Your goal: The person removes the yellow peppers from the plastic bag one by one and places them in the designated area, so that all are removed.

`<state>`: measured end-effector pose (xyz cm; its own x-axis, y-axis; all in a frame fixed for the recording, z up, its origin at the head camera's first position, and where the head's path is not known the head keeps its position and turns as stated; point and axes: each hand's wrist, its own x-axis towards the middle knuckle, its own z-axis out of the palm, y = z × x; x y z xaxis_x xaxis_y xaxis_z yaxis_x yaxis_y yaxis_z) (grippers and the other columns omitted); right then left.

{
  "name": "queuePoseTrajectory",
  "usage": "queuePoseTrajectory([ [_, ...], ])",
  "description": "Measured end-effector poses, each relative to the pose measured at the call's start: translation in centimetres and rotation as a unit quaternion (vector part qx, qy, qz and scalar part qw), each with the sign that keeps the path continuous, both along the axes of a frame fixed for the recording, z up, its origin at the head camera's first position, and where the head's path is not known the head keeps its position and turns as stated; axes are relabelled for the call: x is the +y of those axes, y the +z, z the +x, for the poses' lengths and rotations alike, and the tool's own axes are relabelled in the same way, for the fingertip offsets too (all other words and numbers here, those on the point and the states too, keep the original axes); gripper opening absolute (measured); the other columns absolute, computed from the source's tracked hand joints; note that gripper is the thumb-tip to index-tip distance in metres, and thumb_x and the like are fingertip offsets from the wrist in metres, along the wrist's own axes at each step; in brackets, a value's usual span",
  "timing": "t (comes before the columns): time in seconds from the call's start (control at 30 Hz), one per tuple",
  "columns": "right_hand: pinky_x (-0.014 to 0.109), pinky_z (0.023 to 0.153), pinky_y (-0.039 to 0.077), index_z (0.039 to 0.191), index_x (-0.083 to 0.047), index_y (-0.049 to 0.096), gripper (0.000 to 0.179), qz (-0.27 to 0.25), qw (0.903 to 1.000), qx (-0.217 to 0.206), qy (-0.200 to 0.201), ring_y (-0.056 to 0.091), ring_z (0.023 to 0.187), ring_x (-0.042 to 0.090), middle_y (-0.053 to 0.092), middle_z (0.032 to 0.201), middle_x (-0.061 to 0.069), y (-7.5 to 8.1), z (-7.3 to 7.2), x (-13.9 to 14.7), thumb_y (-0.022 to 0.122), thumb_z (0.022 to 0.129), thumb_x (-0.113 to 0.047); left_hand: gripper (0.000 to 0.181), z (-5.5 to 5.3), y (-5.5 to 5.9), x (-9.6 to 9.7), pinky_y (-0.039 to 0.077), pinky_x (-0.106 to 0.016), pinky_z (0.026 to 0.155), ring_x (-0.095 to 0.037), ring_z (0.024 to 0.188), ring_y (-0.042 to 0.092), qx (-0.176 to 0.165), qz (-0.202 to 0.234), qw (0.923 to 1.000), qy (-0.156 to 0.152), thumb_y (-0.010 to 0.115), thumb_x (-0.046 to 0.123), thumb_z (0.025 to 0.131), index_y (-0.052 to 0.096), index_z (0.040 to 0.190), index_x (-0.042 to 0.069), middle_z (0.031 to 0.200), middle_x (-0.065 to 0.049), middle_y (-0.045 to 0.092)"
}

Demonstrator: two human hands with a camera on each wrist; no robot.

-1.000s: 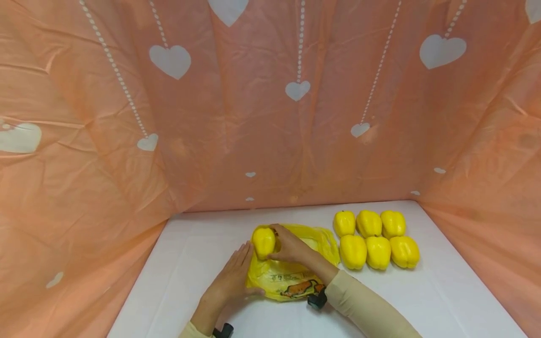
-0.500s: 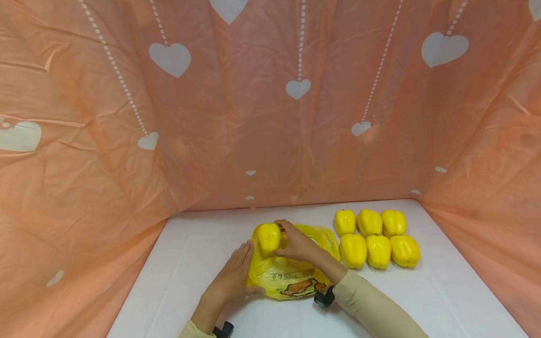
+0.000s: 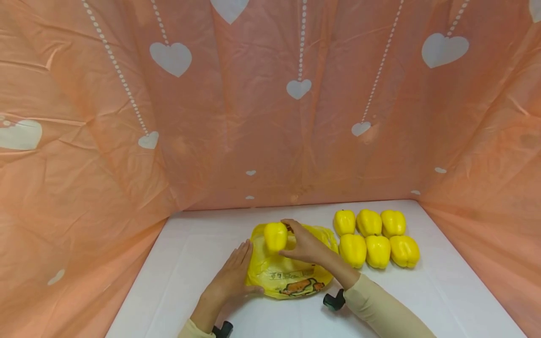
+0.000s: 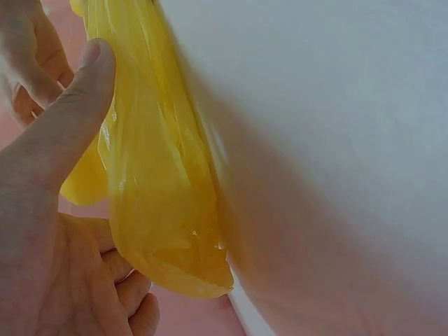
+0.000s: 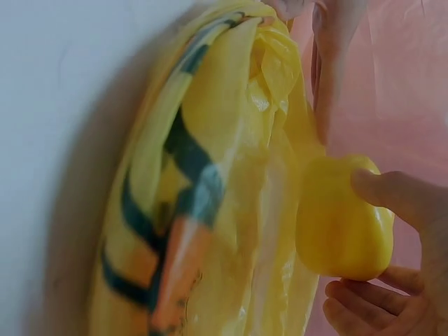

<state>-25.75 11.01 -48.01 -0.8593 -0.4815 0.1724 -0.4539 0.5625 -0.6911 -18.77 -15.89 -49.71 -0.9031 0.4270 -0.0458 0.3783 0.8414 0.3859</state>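
Note:
A yellow bell pepper [image 3: 275, 237] is held between the thumb and fingers of my right hand [image 3: 302, 245], above the yellow plastic bag [image 3: 274, 281]. In the right wrist view the thumb presses one side of the pepper [image 5: 343, 224] and the fingertips touch its other side. My left hand [image 3: 231, 271] lies along the bag's left side, fingers straight and thumb at its front corner. The left wrist view has the thumb against the yellow plastic [image 4: 161, 168]. What lies inside the bag is mostly hidden.
To the right of the bag, several yellow bell peppers [image 3: 378, 252] stand in two rows. The white tabletop [image 3: 186, 244] is enclosed by a pink cloth [image 3: 270, 141] with white hearts. A black wrist camera [image 3: 334, 300] sits below the right forearm.
My right hand has lifted the bell pepper slightly and carried it to the right, away from the bag's left edge. The left hand has stayed in place.

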Motion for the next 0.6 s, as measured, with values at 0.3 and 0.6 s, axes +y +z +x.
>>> queuePoseTrajectory([
  [0.3,0.057,0.116,0.051,0.159,0.000,0.041,0.090,0.002,0.9999,0.013,-0.004,0.058,0.137,0.040,0.054,0.155,0.021,1.0,1.2,1.7,0.091,0.088,-0.023,0.127,-0.1,0.2,0.0,0.018,-0.054,0.135,-0.040,0.164,0.018,0.017,-0.007,0.9998,-0.006,0.092,0.053,0.080,0.021,0.166,-0.010,0.176,-0.027,0.015],
  [0.6,0.058,0.117,0.049,0.160,-0.002,0.039,0.091,0.009,0.9997,0.022,-0.010,0.056,0.140,0.040,0.052,0.157,0.019,1.5,2.4,3.6,0.090,0.089,-0.028,0.129,-0.1,0.3,0.0,0.016,-0.053,0.135,-0.039,0.164,0.017,0.012,-0.005,0.9999,-0.005,0.092,0.052,0.080,0.020,0.166,-0.010,0.176,-0.027,0.015],
])
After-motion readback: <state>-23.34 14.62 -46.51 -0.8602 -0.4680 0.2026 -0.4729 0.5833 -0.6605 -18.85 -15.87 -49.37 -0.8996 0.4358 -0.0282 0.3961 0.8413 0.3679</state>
